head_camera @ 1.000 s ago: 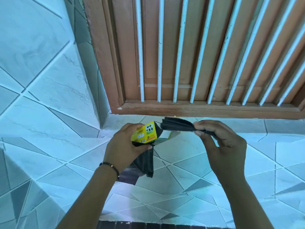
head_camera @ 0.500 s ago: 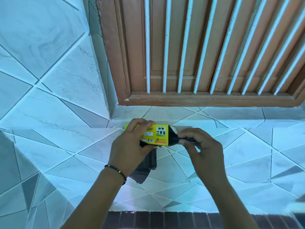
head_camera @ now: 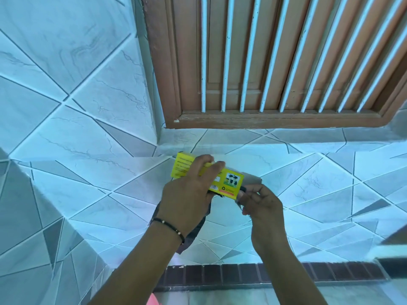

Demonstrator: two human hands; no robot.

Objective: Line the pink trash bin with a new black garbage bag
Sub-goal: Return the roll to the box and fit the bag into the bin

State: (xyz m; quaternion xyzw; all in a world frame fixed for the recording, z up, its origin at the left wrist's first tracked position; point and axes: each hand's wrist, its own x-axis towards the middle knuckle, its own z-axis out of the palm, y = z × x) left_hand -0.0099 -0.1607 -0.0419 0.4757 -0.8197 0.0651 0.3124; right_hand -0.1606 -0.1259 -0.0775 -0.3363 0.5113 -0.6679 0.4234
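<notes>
The left hand [head_camera: 189,194] grips a yellow box [head_camera: 222,180] with a black bag [head_camera: 193,234] hanging beneath; the right hand [head_camera: 262,203] pinches at the box's right end. Likely closing it up; next, unfolding the bag. The bin isn't clearly visible.

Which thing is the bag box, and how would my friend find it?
Start at the brown barred door and look down to the tiled ledge below it. Just above the ledge, the left hand holds a small box, while the right hand pinches at its open end. It is the only bright yellow thing, with black print.
</notes>
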